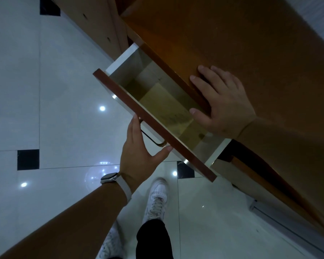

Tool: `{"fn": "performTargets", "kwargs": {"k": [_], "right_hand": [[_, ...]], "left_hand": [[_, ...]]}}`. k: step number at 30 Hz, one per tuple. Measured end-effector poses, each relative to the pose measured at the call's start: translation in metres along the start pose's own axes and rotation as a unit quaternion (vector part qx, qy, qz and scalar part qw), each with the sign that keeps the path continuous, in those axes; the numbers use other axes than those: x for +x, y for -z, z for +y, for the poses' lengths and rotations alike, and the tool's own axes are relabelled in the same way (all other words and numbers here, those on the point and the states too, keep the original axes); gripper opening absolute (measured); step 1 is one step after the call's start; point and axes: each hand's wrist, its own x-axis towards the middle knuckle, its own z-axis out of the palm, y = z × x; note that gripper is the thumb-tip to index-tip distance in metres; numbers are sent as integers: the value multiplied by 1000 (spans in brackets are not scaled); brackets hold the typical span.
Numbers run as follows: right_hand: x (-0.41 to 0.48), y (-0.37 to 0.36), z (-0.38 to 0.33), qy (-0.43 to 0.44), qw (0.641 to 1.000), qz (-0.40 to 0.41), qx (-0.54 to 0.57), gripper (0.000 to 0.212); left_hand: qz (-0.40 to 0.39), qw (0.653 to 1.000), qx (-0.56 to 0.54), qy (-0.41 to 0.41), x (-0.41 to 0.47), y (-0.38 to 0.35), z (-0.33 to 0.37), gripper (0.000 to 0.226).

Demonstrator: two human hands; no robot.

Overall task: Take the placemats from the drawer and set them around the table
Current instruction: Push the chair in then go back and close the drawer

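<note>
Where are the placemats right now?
In the head view the placemats lie flat in the open drawer at centre frame, between the left hand at its handle and the right hand resting on the wooden top.

The drawer (120, 90) lies open from above; the countertop (232, 34) overhangs its rear.

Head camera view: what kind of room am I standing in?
Probably a home dining or living room: a glossy wooden sideboard, its open drawer holding flat yellowish placemats, and polished white floor tiles with black insets.
</note>
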Motion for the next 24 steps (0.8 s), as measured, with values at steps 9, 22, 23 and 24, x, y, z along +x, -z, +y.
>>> {"fn": "performTargets", "kwargs": {"k": [9,22,23,24], "right_hand": [[0,-1,-1,3,1000,23,7,70],[-1,-1,-1,-1,1000,8,-2,70],[-1,-2,0,2,1000,11,0,69],[-2,-2,0,4,1000,15,0,69]], "left_hand": [[-6,1000,3,8,0,-5,-4,116],[9,1000,-1,-29,47,-27,28,103],[5,999,9,-39,54,-32,34,103],[-1,998,20,-51,60,-36,38,102]]}}
